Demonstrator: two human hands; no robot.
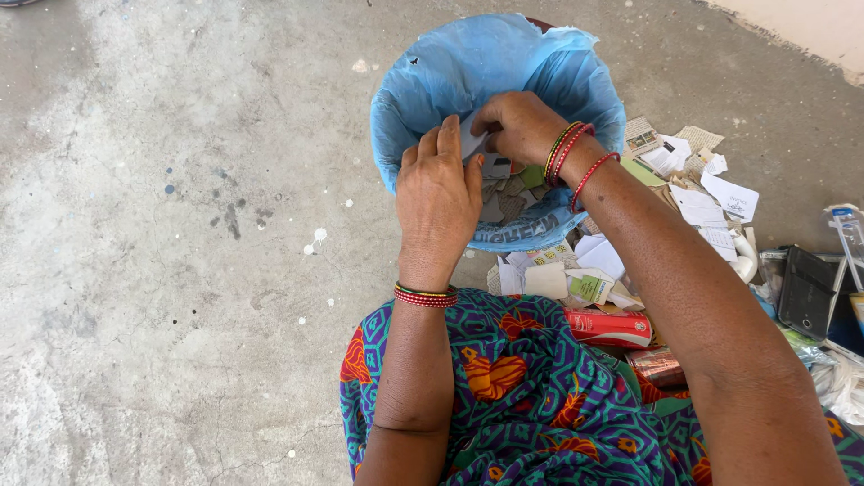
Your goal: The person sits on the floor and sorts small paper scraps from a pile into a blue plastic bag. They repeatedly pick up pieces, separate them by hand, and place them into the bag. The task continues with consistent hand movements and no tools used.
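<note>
I am holding both hands over the mouth of the bin (576,81), a round container lined with a thin blue plastic bag (468,63) whose edges are folding out over the rim. My left hand (438,193) and my right hand (519,126) are meeting above the bin's opening, and between their fingertips I am pinching a small pale piece of paper (470,142); both hands are closing narrowly on it, thumbs and forefingers drawn in tight.

Inside the bin, below my hands, torn scraps (508,193) of grey, white and green paper and card are lying loose on the bag's bottom. How deep they go I cannot tell, since my hands are covering much of the opening.

Just beside the bin, toward my right arm, more paper litter (697,202) is spreading across the concrete floor (180,225): torn white sheets, printed slips and small cardboard bits. Nearer to me than the bin, a red can (610,328) is lying on its side against my patterned cloth (531,396), with a coppery crushed can (657,366) just past it. Well to the right of the bin, a dark phone (807,290) is resting among clear plastic wrappers (841,373).
</note>
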